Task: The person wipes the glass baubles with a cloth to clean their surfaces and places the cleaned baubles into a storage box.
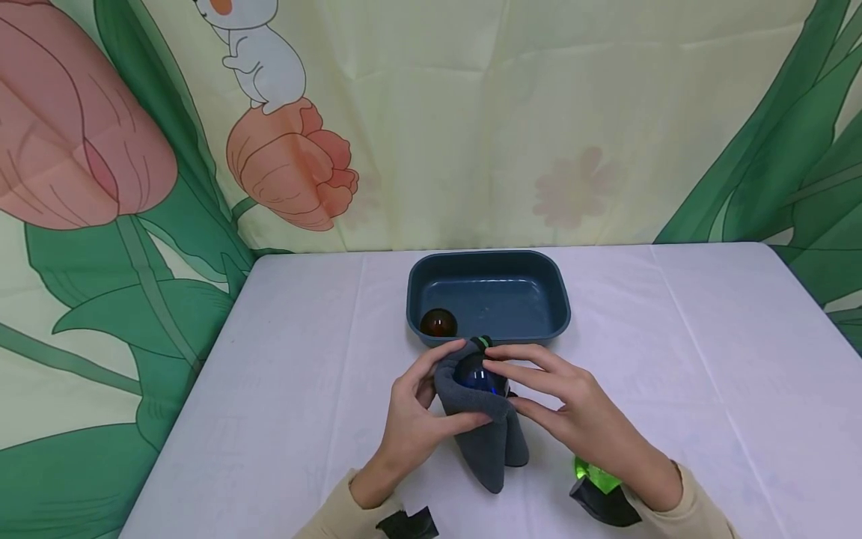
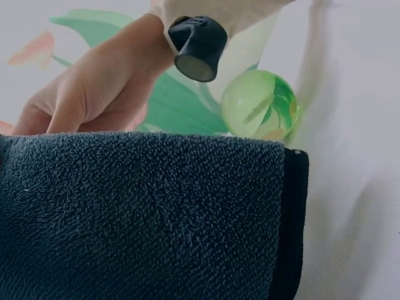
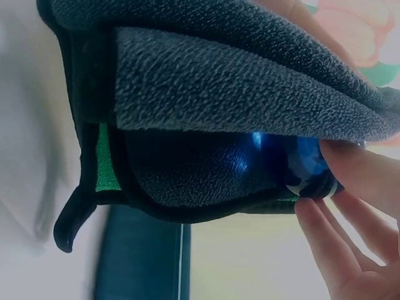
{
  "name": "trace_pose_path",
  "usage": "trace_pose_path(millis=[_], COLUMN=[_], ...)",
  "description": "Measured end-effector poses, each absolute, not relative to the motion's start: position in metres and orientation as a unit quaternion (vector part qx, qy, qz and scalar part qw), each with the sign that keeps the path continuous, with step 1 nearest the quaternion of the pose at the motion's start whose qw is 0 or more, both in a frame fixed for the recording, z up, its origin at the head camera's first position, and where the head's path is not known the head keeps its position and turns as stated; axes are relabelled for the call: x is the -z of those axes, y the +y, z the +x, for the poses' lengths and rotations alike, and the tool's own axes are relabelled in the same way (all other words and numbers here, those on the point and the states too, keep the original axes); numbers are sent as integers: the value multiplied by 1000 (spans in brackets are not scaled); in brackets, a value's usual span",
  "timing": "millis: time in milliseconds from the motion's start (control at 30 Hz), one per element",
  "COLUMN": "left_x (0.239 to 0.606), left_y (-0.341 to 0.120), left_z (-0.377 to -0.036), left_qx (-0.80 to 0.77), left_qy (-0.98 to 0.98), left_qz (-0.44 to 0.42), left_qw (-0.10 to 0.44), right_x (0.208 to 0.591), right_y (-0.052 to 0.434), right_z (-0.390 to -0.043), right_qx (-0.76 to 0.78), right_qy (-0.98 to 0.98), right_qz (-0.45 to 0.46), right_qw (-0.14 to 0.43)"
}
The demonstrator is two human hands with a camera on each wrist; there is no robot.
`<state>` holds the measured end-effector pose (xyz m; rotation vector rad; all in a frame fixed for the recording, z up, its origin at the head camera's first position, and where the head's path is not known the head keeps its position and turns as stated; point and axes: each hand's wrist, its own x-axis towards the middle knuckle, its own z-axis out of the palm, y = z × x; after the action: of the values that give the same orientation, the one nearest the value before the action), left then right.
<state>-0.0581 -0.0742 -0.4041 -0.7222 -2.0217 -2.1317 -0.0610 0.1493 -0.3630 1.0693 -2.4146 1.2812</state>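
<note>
From the head view, a white table runs wide to both sides, its back edge against a flower-printed backdrop and its left edge slanting toward the viewer. One dark blue tray sits near the back edge, with bare table all around it except at its near rim, where the hands work. One dark reddish ball lies in the tray's near left corner. Just in front of the tray, one grey cloth is wrapped round one blue ball, its loose end hanging down onto the table toward the viewer. The left hand grips the cloth from the left, thumb curled across its fold below the ball. The right hand comes from the right, its fingers laid over the top of the ball and cloth and the thumb underneath, pinching them. One green ball lies on the table just beside the right wrist.

From the left wrist view, the cloth fills the lower frame, its black trim edge on the right. The right hand shows beyond it, and the green ball rests past the cloth's top edge on the table.

From the right wrist view, the cloth folds over the blue ball, which peeks out at the open side. The fingertips of the right hand touch the ball's exposed face. Part of the tray shows beyond.
</note>
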Motion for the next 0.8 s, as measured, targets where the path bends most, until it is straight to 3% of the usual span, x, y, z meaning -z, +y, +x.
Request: trace_pose_path(millis=[267,600,800], left_x=[404,404,405], left_y=[-74,-74,-75], left_z=[-58,-57,-58], left_qx=[700,699,701], left_qy=[-669,-670,-669], left_qz=[-241,-241,-237], left_qw=[61,68,72], right_x=[363,366,364], right_y=[147,146,147], right_z=[-60,-60,-61], right_qx=[-442,-529,-507], right_qy=[-821,-803,-814], right_qz=[346,273,284], right_qw=[99,17,23])
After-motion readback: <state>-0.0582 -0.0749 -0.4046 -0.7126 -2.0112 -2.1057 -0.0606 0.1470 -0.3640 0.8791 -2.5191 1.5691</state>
